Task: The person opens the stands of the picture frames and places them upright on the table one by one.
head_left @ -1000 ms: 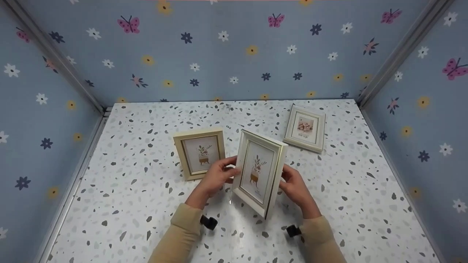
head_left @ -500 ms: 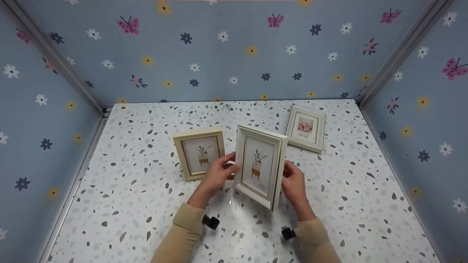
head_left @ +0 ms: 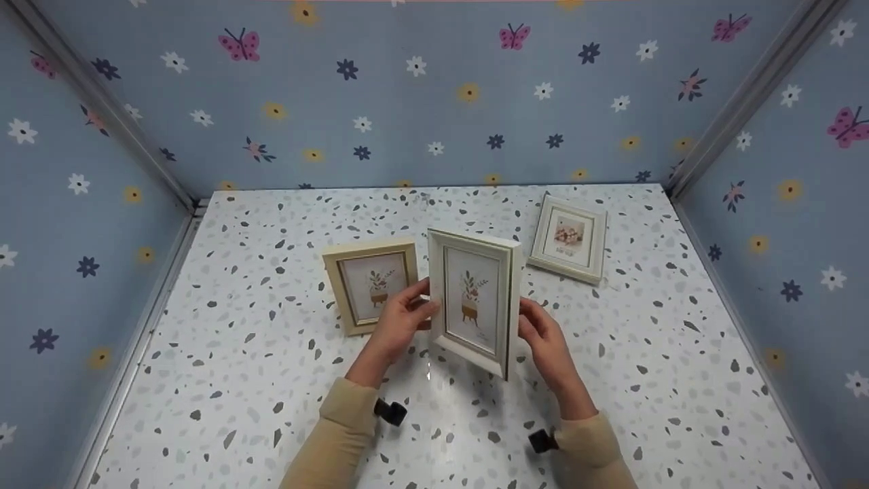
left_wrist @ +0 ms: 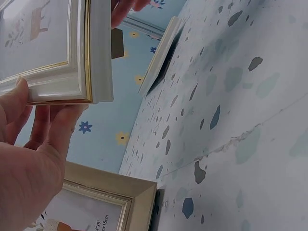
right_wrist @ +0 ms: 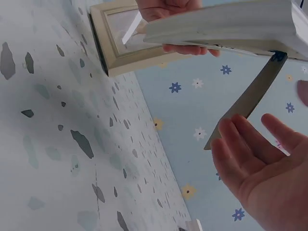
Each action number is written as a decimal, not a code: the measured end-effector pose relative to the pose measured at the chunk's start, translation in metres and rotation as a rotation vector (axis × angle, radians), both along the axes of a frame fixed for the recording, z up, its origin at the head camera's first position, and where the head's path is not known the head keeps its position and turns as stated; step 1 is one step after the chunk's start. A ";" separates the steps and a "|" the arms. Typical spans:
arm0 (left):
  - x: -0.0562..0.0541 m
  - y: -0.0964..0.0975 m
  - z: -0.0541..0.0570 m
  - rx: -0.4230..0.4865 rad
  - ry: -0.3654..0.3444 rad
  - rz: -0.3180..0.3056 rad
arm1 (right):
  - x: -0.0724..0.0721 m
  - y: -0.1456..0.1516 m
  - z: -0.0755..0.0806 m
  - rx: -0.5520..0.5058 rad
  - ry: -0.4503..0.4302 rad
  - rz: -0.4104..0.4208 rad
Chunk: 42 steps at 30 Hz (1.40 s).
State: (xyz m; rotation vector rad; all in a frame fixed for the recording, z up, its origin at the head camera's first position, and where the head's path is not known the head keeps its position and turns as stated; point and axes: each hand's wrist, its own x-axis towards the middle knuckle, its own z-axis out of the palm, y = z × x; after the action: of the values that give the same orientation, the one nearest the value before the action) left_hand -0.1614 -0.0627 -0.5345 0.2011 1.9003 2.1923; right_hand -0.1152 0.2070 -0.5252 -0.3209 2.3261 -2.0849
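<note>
A white photo frame (head_left: 470,292) with a gold inner line and a potted-plant print is held upright above the table. My left hand (head_left: 400,322) grips its left edge, thumb on the front and fingers behind, as the left wrist view also shows. At the frame's back, the support leg (right_wrist: 255,98) stands swung out. My right hand (head_left: 548,343) is behind the right side; in the right wrist view its fingers are loosely extended, the fingertips at the leg. A beige-gold photo frame (head_left: 333,285) with a similar print stands beside my left hand.
Another white photo frame (head_left: 599,251) with a pink picture sits at the back right of the speckled table (head_left: 237,380). Blue flowered panels (head_left: 434,88) enclose the back and both sides, joined by metal posts (head_left: 747,95). Each wrist carries a black camera mount (head_left: 392,412).
The held white frame has risen a little, shifted left and become more upright. Both hands have moved with it. The other two frames have stayed in place.
</note>
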 end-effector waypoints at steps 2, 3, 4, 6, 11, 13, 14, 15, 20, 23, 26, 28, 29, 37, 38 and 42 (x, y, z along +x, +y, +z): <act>0.000 0.001 0.000 -0.007 0.003 0.016 | 0.002 0.002 -0.001 -0.045 0.027 0.064; 0.000 0.002 0.001 -0.007 0.003 0.025 | 0.003 0.003 -0.002 -0.067 0.039 0.095; 0.000 0.002 0.001 -0.006 0.004 0.034 | 0.003 0.004 -0.002 -0.079 0.051 0.118; 0.000 0.004 0.001 0.002 0.003 0.049 | 0.003 0.005 -0.004 -0.101 0.065 0.154; -0.002 0.010 0.001 0.004 0.009 0.078 | 0.000 0.006 -0.007 -0.160 0.026 0.169; -0.002 0.012 0.000 -0.007 0.019 0.090 | -0.001 0.006 -0.010 -0.203 -0.006 0.176; -0.001 0.013 0.000 -0.013 0.025 0.097 | -0.002 0.007 -0.012 -0.233 -0.021 0.187; -0.001 0.014 0.000 -0.017 0.030 0.105 | -0.004 0.007 -0.014 -0.262 -0.035 0.200; -0.001 0.022 -0.003 -0.040 0.056 0.144 | -0.011 0.013 -0.023 -0.421 -0.095 0.285; -0.003 0.027 -0.003 -0.050 0.078 0.161 | -0.016 0.016 -0.028 -0.511 -0.128 0.334; -0.006 0.031 -0.005 -0.047 0.108 0.182 | -0.023 0.020 -0.032 -0.583 -0.152 0.386; -0.007 0.033 -0.006 -0.045 0.120 0.198 | -0.028 0.021 -0.034 -0.618 -0.170 0.410; -0.008 0.034 -0.007 -0.040 0.124 0.205 | -0.030 0.021 -0.034 -0.630 -0.176 0.418; -0.004 0.046 -0.009 -0.072 0.177 0.281 | -0.039 0.030 -0.044 -0.776 -0.257 0.446; -0.004 0.048 -0.010 -0.079 0.188 0.295 | -0.040 0.031 -0.046 -0.802 -0.268 0.446; -0.007 0.053 -0.021 -0.123 0.238 0.364 | -0.045 0.032 -0.051 -0.812 -0.283 0.364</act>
State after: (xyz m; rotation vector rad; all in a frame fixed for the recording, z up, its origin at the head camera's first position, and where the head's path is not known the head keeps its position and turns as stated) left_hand -0.1686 -0.0095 -0.5559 0.1045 2.3556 2.3514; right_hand -0.1606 0.2391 -0.5761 -0.3701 1.0852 -2.5357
